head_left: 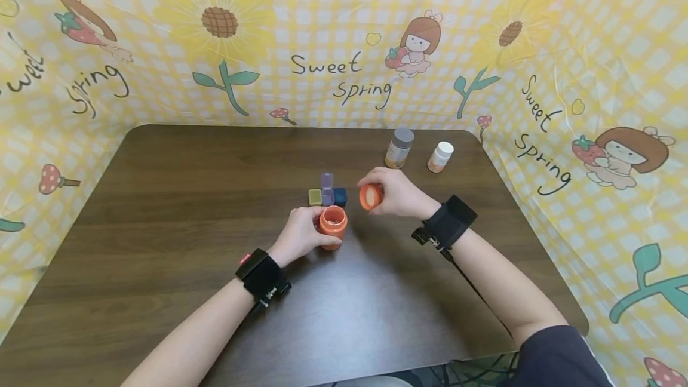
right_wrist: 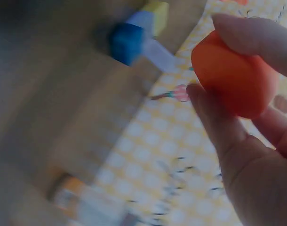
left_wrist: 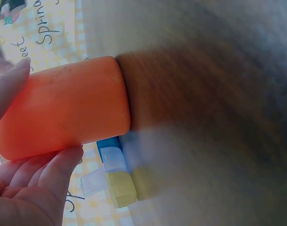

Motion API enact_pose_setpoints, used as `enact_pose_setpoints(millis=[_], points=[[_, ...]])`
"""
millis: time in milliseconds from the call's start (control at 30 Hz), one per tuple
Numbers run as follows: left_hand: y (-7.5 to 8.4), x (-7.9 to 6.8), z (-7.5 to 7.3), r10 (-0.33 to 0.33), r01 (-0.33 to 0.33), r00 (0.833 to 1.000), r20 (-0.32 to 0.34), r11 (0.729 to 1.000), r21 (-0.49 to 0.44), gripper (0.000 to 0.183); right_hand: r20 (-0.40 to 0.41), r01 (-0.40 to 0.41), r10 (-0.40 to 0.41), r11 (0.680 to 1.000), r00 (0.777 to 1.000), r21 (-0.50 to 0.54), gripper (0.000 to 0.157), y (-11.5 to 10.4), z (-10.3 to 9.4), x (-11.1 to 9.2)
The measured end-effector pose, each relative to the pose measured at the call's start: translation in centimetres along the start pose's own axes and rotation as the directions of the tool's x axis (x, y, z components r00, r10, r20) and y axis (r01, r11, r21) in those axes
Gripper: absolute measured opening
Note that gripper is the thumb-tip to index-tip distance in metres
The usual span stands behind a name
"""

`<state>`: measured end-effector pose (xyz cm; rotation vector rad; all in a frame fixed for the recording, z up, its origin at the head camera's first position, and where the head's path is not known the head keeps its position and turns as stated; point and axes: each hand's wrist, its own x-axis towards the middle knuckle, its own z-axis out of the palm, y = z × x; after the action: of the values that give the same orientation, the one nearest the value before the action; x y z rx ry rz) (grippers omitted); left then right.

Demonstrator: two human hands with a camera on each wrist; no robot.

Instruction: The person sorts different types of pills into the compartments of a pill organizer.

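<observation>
My left hand (head_left: 303, 233) grips an orange pill bottle (head_left: 334, 227) round its side, its uncapped mouth facing up toward the head camera. In the left wrist view the fingers and thumb wrap the bottle's smooth body (left_wrist: 73, 106). To the right, my right hand (head_left: 400, 193) pinches the orange cap (head_left: 371, 196), its pale inside turned toward the left. The right wrist view shows the cap (right_wrist: 233, 77) between thumb and fingers. Just beyond the bottle sits a small pill box with yellow (head_left: 315, 197), purple (head_left: 328, 196) and blue (head_left: 340, 197) compartments; the purple lid stands raised.
A bottle with a grey cap (head_left: 399, 148) and a smaller white-capped bottle (head_left: 440, 157) stand at the back right of the brown table (head_left: 188, 196). A yellow checked cloth (head_left: 322, 28) hangs behind and beside the table. A black cable (head_left: 481, 294) runs along the right forearm.
</observation>
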<state>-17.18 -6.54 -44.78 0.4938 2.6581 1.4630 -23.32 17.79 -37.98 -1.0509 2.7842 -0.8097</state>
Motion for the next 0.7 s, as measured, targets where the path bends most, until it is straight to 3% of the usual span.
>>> enact_pose_setpoints(millis=[167, 267, 467, 700], points=[[0.0, 0.1, 0.0, -0.014, 0.014, 1.000, 0.006, 1.000, -0.003, 0.055, -0.006, -0.187, 0.188, 0.979, 0.982, 0.075, 0.057, 2.7, 1.3, -1.3], [0.0, 0.1, 0.1, -0.022, 0.022, 1.000, 0.013, 1.000, -0.006, 0.056, -0.003, -0.245, 0.246, 0.965, 0.969, 0.097, 0.058, 4.1, 2.4, -1.9], [0.0, 0.1, 0.1, -0.026, 0.026, 0.999, 0.019, 1.000, -0.008, 0.056, 0.040, -0.286, 0.283, 0.948, 0.958, 0.142, 0.060, 5.8, 4.2, -2.6], [0.1, 0.1, 0.1, -0.020, 0.021, 1.000, 0.013, 1.000, -0.003, 0.056, 0.039, -0.293, 0.291, 0.948, 0.956, 0.124, 0.060, 6.0, 5.1, -2.7]])
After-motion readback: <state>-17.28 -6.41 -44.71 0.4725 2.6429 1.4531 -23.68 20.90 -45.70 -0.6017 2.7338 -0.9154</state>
